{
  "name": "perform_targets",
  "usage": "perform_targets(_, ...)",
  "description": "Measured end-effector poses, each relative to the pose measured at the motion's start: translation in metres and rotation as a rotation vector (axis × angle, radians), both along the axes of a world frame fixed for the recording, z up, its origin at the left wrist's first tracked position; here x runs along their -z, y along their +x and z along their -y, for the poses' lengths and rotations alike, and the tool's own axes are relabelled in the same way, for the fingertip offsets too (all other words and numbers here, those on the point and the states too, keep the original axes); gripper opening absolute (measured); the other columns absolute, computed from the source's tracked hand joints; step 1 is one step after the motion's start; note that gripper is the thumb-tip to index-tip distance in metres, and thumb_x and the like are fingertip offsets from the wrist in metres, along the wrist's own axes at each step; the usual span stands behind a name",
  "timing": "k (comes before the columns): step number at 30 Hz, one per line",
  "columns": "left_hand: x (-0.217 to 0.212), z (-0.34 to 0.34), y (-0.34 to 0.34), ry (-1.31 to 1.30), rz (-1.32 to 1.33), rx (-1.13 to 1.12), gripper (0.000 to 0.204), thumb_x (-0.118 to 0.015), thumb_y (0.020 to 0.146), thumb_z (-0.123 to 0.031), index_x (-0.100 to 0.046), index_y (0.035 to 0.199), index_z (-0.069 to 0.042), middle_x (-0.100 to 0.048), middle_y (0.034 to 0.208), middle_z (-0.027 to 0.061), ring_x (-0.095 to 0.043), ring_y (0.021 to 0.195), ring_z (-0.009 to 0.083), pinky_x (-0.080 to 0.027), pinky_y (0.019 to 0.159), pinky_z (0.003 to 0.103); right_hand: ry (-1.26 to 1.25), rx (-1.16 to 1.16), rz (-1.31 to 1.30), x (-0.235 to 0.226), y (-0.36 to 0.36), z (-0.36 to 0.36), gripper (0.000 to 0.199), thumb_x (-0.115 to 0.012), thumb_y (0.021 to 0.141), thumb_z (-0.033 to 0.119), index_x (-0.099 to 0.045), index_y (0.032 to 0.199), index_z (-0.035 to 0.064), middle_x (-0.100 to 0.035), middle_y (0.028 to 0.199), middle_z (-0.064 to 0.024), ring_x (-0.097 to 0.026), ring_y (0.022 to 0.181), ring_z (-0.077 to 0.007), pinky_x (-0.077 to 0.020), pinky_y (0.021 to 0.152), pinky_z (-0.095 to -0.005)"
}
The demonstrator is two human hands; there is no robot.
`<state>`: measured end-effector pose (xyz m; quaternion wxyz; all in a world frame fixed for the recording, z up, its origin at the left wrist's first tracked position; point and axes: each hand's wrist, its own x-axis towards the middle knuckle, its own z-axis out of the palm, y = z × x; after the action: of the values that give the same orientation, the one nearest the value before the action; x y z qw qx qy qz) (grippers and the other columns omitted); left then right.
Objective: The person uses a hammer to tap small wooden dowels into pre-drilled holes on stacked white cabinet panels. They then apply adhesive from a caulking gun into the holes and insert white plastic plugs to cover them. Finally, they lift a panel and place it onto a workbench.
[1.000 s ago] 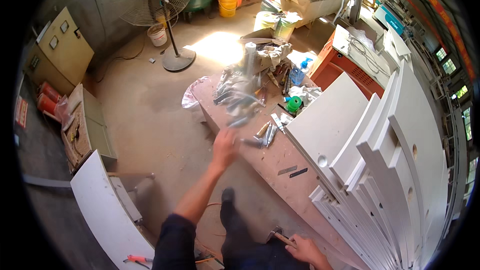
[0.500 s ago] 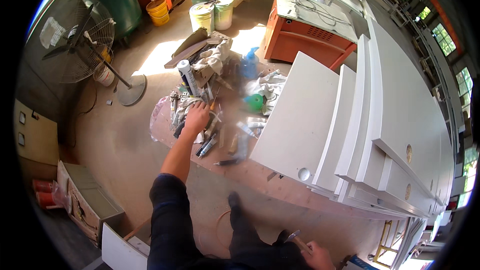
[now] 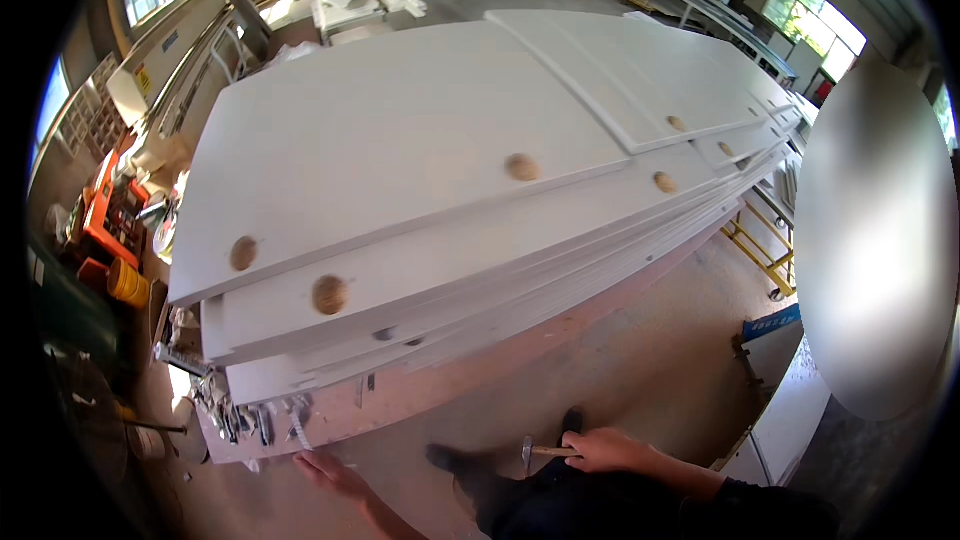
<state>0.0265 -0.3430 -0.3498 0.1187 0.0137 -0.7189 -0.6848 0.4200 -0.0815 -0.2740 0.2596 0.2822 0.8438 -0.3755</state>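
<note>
1. Head view, the surface and room: a long workbench (image 3: 470, 395) with a reddish-brown front edge runs from the lower left up toward the right, and a stack of white panels (image 3: 420, 160) covers nearly all of its top. It stands on a dusty concrete floor (image 3: 660, 360) in a workshop with windows along the far wall. A yellow metal frame (image 3: 765, 250) stands past the bench's right end, and orange equipment (image 3: 105, 225) sits off its left end.

2. Hard to make out: a large pale blurred patch (image 3: 880, 240) fills the right side, and nothing behind it can be read. Small metal tools and hardware (image 3: 250, 420) lie at the bench's lower left corner, too smeared to name singly. The picture's rim is black, and the person's body is cut off at the lower edge.

3. Materials and shapes: the panels are flat, smooth and matt white, stacked in stepped layers, with round tan holes (image 3: 330, 294) near their edges.

4. Hands: the right hand (image 3: 605, 450) is closed around the wooden handle of a small hammer (image 3: 540, 452), whose metal head points left, below the bench's front edge over the floor. The left hand (image 3: 330, 475) hangs loosely open and holds nothing, just below the bench's lower left corner.
</note>
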Motion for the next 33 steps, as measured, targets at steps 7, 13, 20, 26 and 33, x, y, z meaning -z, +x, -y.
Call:
perform_targets(7, 0.003, -0.231, 0.309, -0.446, -0.18, 0.973, 0.012, -0.055, 0.107, -0.01, -0.058, 0.1, 0.0, -0.068, 0.073, 0.0098, -0.063, 0.058, 0.0145, -0.051, 0.059, 0.03, 0.057, 0.215, -0.15, 0.012, 0.181, -0.127, 0.035, -0.062, 0.099, 0.033, -0.062, 0.121, 0.0063, -0.072, 0.106, -0.0257, -0.069, 0.098, -0.0476, -0.0545, 0.086, -0.0569)
perform_targets(13, -0.053, -0.426, 0.456, -0.542, -0.367, 1.552, 0.016, -0.065, 0.104, -0.016, -0.066, 0.108, -0.001, -0.073, 0.084, 0.012, -0.07, 0.069, 0.021, -0.055, 0.066, 0.034, 0.04, 0.885, -0.509, -0.014, 0.353, -0.194, 0.04, -0.076, 0.089, 0.031, -0.067, 0.114, 0.0015, -0.072, 0.096, -0.0204, -0.073, 0.093, -0.0328, -0.0553, 0.083, -0.0425)
perform_targets(20, -0.17, -0.688, 0.599, -0.328, -0.723, 1.836, 0.011, -0.071, 0.097, -0.011, -0.072, 0.106, -0.005, -0.066, 0.084, 0.0079, -0.063, 0.069, 0.0213, -0.051, 0.063, 0.035, 0.057, 1.558, -0.476, 0.028, 0.494, -0.275, 0.043, -0.078, 0.092, 0.032, -0.067, 0.122, 0.0024, -0.074, 0.097, -0.0161, -0.073, 0.087, -0.0288, -0.0579, 0.079, -0.0409)
perform_targets(26, -0.274, -0.915, 0.734, -0.033, -0.935, 1.67, 0.009, -0.073, 0.094, -0.003, -0.072, 0.103, -0.004, -0.066, 0.084, 0.0075, -0.064, 0.066, 0.0206, -0.05, 0.059, 0.032, 0.147, 1.718, -0.624, 0.048, 0.583, -0.407, 0.036, -0.074, 0.093, 0.019, -0.066, 0.124, 0.0004, -0.072, 0.095, -0.0085, -0.065, 0.077, -0.0143, -0.0546, 0.066, -0.0322)
perform_targets(33, -0.41, -1.15, 0.827, -0.071, -1.196, 1.143, 0.004, -0.073, 0.096, -0.007, -0.072, 0.098, -0.005, -0.07, 0.091, 0.0101, -0.069, 0.076, 0.0309, -0.055, 0.068, 0.04, -0.019, 1.742, -0.994, -0.091, 0.685, -0.592, 0.026, -0.054, 0.106, 0.013, -0.063, 0.129, 0.004, -0.064, 0.087, -0.0013, -0.056, 0.07, -0.007, -0.0462, 0.059, -0.0254)
